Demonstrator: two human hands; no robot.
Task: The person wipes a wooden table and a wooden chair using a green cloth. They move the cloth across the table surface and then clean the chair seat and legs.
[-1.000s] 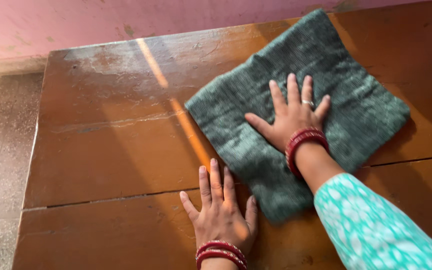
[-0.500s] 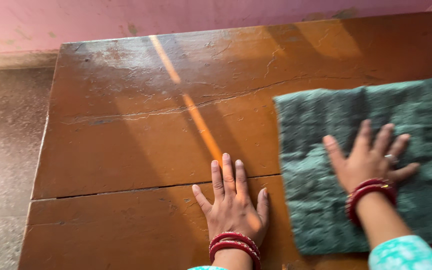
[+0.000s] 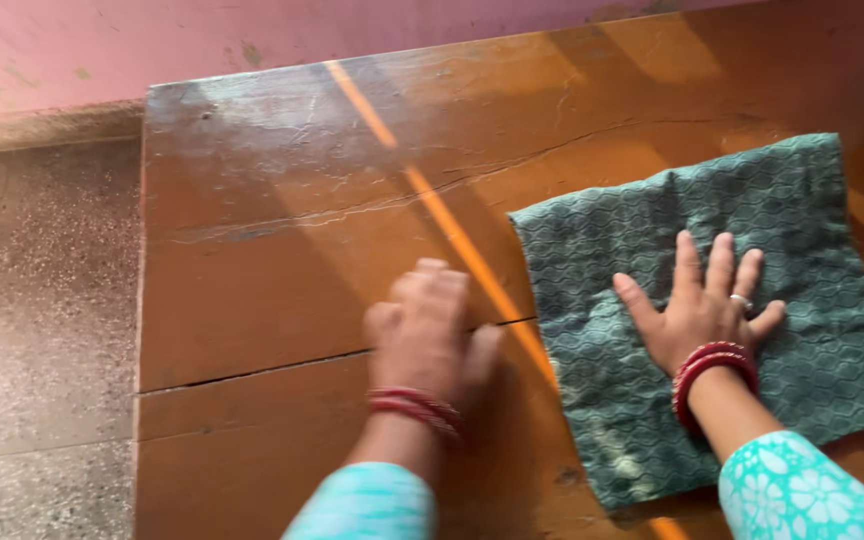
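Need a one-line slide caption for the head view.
Right hand pressed flat on a green cloth on a brown wooden table, blurred left hand beside it.

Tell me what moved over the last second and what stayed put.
The green cloth slid from the far edge of the wooden table toward the person, pushed by the flat right hand. The left hand has shifted on the wood and is now motion-blurred. Nothing was grasped or released; the right palm stays on the cloth.
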